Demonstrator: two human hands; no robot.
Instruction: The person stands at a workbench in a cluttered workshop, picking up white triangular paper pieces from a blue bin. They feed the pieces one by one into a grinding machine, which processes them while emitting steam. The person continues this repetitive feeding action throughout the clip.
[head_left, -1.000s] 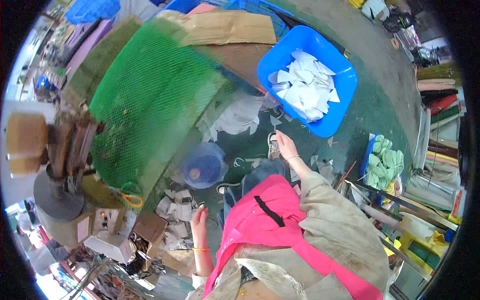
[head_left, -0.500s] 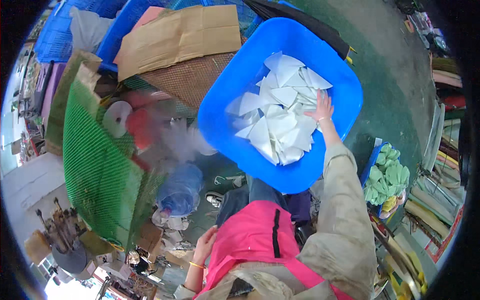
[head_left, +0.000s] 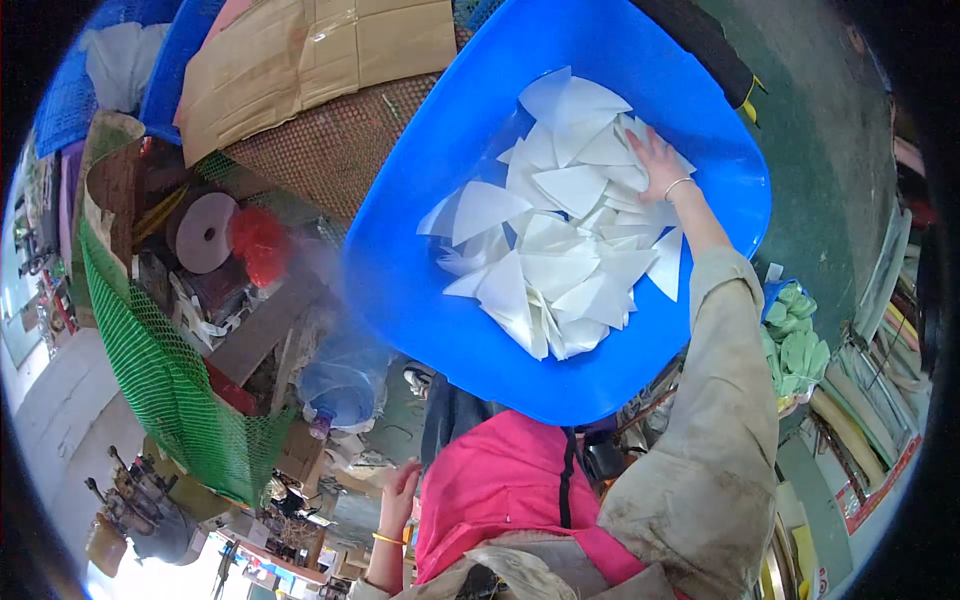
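Note:
A large blue plastic tub (head_left: 430,290) holds a loose heap of white, roughly triangular cut pieces (head_left: 570,235), some with a curved edge. Reaching in from the right, my right hand (head_left: 660,168) rests on the heap's upper right part. Its fingers are spread over the pieces, and no piece is clearly gripped. My left hand (head_left: 400,492) hangs low beside the pink apron (head_left: 495,480), below the tub, with its fingers stretched upward and nothing seen in them.
Left of the tub are a cardboard sheet (head_left: 320,65), brown mesh (head_left: 320,160), green netting (head_left: 150,350), a white roll (head_left: 205,233) and a clear bluish water jug (head_left: 345,385). Light green pieces (head_left: 795,345) fill a container at right. Stacked rolls and sheets (head_left: 865,410) line the right side.
The tub looks larger and nearer. My right hand has shifted up over the heap, and some pieces beside it have moved. My left hand has come slightly away from the apron.

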